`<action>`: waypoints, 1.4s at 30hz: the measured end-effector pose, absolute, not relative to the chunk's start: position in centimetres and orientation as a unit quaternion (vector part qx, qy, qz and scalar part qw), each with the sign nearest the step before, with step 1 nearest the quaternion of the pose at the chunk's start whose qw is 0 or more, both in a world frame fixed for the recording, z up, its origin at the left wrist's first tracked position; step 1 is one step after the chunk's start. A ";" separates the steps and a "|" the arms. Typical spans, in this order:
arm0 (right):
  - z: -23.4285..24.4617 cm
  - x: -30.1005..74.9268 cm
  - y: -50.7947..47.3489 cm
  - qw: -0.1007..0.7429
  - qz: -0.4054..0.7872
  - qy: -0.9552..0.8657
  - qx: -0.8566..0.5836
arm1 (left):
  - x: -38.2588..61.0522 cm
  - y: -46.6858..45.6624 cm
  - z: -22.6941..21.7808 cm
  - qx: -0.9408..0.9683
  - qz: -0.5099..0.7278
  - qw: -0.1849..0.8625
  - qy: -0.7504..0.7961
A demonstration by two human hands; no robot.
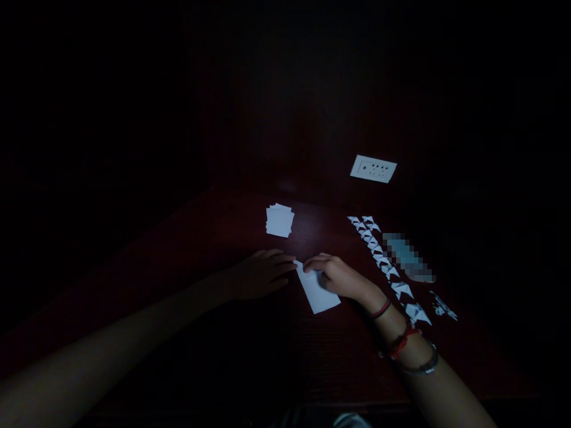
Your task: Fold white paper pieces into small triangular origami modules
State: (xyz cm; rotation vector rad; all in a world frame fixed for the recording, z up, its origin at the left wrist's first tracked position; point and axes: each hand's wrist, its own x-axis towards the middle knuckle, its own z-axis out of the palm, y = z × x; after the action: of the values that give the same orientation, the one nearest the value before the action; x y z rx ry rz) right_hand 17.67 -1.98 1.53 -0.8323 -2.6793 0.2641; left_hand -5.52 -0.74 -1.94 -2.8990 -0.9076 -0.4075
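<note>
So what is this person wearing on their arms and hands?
Nothing on the left hand or arm that shows: no sleeve, no glove. The right hand is bare too, but its wrist carries a thin red-and-dark band, a red thread bracelet and a metal bangle.

Just behind my right hand (341,278) I wear three bands: a thin red-and-black one (381,309), a knotted red string (401,340) and a shiny grey ring (423,365). My arms are bare.

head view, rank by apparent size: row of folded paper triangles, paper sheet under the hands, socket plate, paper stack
1. row of folded paper triangles
2. paper sheet, partly covered
3. socket plate and paper stack: alike; plate sits farther off
</note>
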 end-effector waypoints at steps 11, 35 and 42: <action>1.1 17.2 -1.7 0.121 0.024 -0.930 -0.347 | -5.3 -1.1 -1.5 -0.944 -0.127 0.036 -0.302; 3.9 18.0 -3.4 -0.004 -0.029 -0.896 -0.444 | -5.4 -0.9 -1.7 -0.938 -0.125 0.040 -0.320; 4.1 18.5 -3.9 -0.010 -0.015 -0.885 -0.464 | -5.4 -1.0 -1.7 -0.939 -0.117 0.034 -0.321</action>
State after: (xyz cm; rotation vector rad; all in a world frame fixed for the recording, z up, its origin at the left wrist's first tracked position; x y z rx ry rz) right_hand 18.50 -3.90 4.06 -1.4682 -2.7987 -0.0467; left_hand -5.40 -1.00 -1.74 -2.8871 -0.9884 -0.3612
